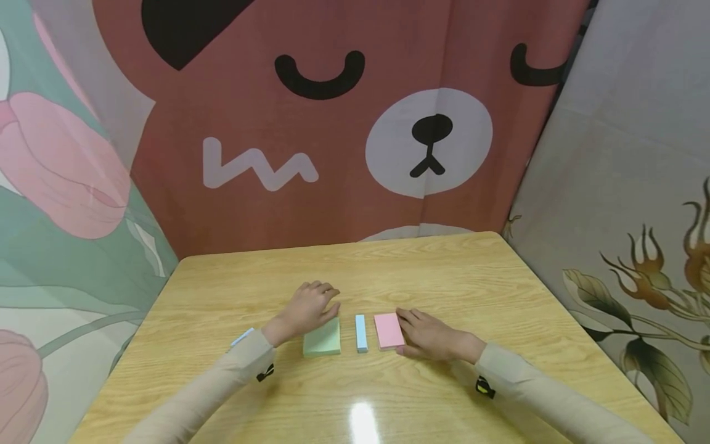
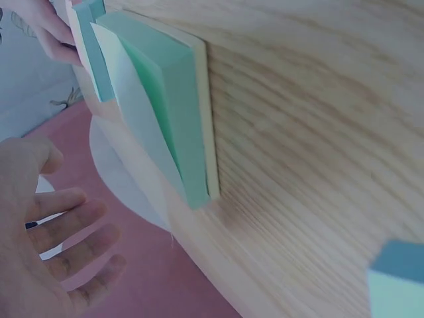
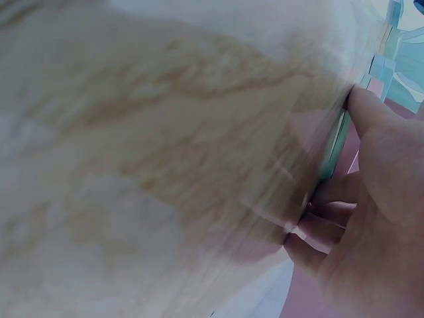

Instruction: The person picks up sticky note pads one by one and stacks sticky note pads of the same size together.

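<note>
A pale green sticky note pad (image 1: 323, 340) lies on the table, and my left hand (image 1: 306, 308) hovers over its far side with loosely bent fingers. In the left wrist view that hand (image 2: 59, 232) is apart from the pad (image 2: 179, 112), whose top sheet stands partly lifted. My right hand (image 1: 432, 336) holds a pink sticky note pad (image 1: 389, 331) by its right side, thumb at the near corner and index finger at the far one. Between the two pads lies a narrow light blue sticky note pad (image 1: 361, 333). In the right wrist view the right hand's (image 3: 371, 179) fingertips touch the tabletop.
Another light blue item (image 1: 242, 337) lies left of the green pad, partly behind the left forearm. The wooden table (image 1: 444, 265) ends at a cloth backdrop (image 1: 333, 209) with a bear's face. Patterned cloths hang at both sides.
</note>
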